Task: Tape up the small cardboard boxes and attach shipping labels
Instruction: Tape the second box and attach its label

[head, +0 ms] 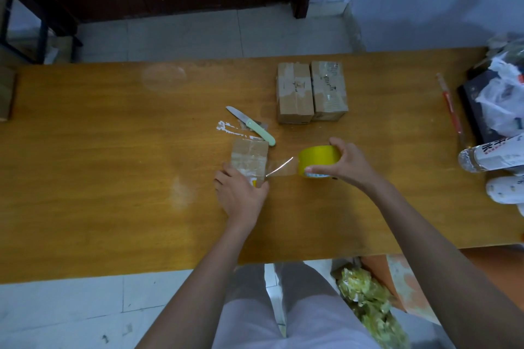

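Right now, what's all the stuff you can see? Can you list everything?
small box: 1, brown, table middle, under the left hand
tape strip: 1, clear, stretched from small box to roll
tape roll: 1, yellow, right of the small box
taped boxes: 2, brown, side by side, far part of table
knife: 1, pale green handle, blade out, just behind the small box
table: 1, orange-brown wood
red stick: 1, right part of table
bottle: 1, clear with white label, lying at right edge
plastic bags: white, far right
crumpled tape: yellowish heap, floor below the table
left hand: holds the small box's near end
right hand: grips the tape roll
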A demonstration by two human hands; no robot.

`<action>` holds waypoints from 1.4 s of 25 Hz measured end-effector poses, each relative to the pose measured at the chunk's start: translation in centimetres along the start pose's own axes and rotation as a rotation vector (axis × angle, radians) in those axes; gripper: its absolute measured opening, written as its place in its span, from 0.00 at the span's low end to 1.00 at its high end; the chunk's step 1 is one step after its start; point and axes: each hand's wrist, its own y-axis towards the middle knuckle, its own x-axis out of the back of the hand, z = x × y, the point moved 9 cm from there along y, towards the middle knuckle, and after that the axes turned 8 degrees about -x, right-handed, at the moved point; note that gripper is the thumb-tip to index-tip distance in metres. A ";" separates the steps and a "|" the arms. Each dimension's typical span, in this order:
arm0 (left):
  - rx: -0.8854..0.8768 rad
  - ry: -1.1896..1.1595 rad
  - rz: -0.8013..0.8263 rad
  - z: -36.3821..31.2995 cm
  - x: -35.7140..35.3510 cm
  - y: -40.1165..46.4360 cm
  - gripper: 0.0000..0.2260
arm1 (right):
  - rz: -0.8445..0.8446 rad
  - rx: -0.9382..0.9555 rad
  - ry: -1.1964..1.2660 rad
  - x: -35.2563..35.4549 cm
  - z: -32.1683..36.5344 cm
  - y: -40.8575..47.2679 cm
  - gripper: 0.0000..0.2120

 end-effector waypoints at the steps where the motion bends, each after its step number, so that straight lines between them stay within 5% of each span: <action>1: -0.046 0.009 -0.041 0.4 0.6 0.3 0.48 | 0.007 -0.012 -0.034 -0.3 0.0 0.0 0.48; 6: -0.060 0.136 0.023 2.7 0.2 0.3 0.51 | -0.084 0.243 -0.261 -1.9 4.1 -0.8 0.21; 11: 0.115 -0.020 0.030 3.4 0.6 0.9 0.48 | -0.113 0.215 -0.246 -2.2 3.0 -2.2 0.20; 18: 0.124 -0.422 0.075 4.2 2.8 1.0 0.46 | -0.167 0.302 -0.186 -0.3 7.2 -3.9 0.22; 23: 0.257 -1.007 0.217 4.9 5.6 1.8 0.34 | -0.503 0.400 -0.683 2.5 11.6 -5.1 0.17; 29: 0.150 -1.210 0.366 3.0 8.3 2.1 0.37 | -0.444 0.391 -0.580 2.9 12.8 -4.7 0.17; 35: 0.101 -1.494 0.493 1.1 8.8 0.9 0.15 | -0.364 0.358 -0.536 2.0 13.1 -4.2 0.15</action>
